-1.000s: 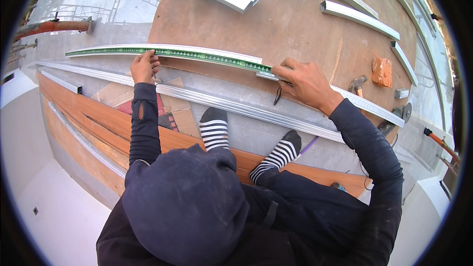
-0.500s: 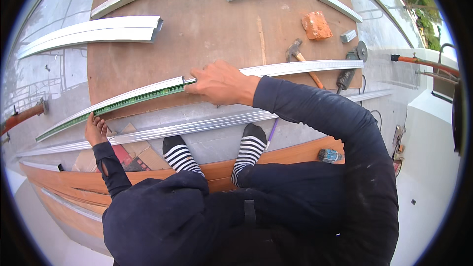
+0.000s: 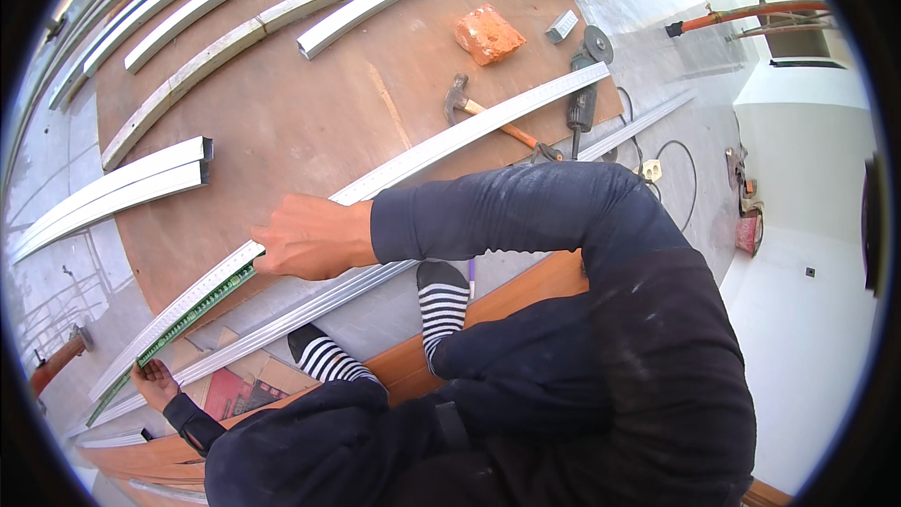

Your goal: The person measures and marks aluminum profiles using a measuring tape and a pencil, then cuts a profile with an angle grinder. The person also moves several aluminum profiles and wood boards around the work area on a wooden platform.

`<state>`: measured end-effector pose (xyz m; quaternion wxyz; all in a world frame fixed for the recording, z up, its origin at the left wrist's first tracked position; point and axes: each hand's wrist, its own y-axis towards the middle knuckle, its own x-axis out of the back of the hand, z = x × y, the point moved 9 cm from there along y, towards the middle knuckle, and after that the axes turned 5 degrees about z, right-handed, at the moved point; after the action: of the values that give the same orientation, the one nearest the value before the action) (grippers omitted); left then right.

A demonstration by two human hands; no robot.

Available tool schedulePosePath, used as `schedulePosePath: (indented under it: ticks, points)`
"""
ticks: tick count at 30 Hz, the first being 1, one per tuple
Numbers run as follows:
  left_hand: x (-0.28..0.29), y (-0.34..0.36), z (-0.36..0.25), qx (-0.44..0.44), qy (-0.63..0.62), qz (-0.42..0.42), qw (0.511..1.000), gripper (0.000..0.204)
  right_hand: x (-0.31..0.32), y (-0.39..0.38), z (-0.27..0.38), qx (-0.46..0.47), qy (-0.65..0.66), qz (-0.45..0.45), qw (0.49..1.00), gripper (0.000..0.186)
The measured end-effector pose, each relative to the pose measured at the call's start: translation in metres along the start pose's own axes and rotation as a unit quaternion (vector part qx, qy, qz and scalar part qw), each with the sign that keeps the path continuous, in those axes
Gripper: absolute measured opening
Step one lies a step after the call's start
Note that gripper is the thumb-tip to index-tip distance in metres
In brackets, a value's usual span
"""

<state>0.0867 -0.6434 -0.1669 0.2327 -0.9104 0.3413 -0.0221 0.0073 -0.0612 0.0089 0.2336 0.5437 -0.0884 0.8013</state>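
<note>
Brown board point(image 3: 310, 113) lies on grey floor point(image 3: 713, 178), and many metal bars are spread over it. On the far left, an orange pipe point(image 3: 58, 361) stands near the edge of the view, and two white bars point(image 3: 113, 192) lie side by side above it. Next comes the left hand point(image 3: 155, 383), with its palm up and fingers half curled. It touches the lower edge of the green tape measure point(image 3: 194, 315), but I cannot tell if it grips it. This tape runs along the near side of a long white bar point(image 3: 205, 289), sloping upward to the right hand point(image 3: 314, 237). That hand is closed on the upper end of the tape, its fingertips mostly hidden. Below are a silver rail point(image 3: 272, 338) and two feet in striped socks point(image 3: 441, 310). Beyond the right hand, another white length point(image 3: 469, 136) continues to the right; the hand covers any join. It crosses over the handle of a hammer point(image 3: 472, 107). Farther right, an orange brick point(image 3: 490, 35) sits near a short metal piece point(image 3: 562, 26), then a grinder point(image 3: 581, 108) lies under the white length's end.
</note>
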Motion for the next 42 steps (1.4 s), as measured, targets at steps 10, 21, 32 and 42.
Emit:
schedulePosePath:
  ticks: [10,21,32,42]
  points:
    - [-0.178,-0.173,0.028,0.049,0.014,0.160,0.986,0.025,0.003,-0.026,-0.015,-0.024,0.012,0.053,0.998,0.053]
    - [-0.200,-0.189,-0.019,-0.023,0.013,0.074,0.997,0.015,0.014,-0.042,-0.019,-0.056,0.048,0.082,0.994,0.066]
    - [-0.305,-0.244,0.045,0.054,0.048,0.235,0.969,0.017,0.014,-0.054,-0.023,-0.131,0.084,0.087,0.984,0.073]
    - [-0.402,-0.328,0.114,0.092,0.089,0.441,0.888,0.027,0.012,-0.022,-0.001,-0.185,0.277,-0.073,0.940,0.092]
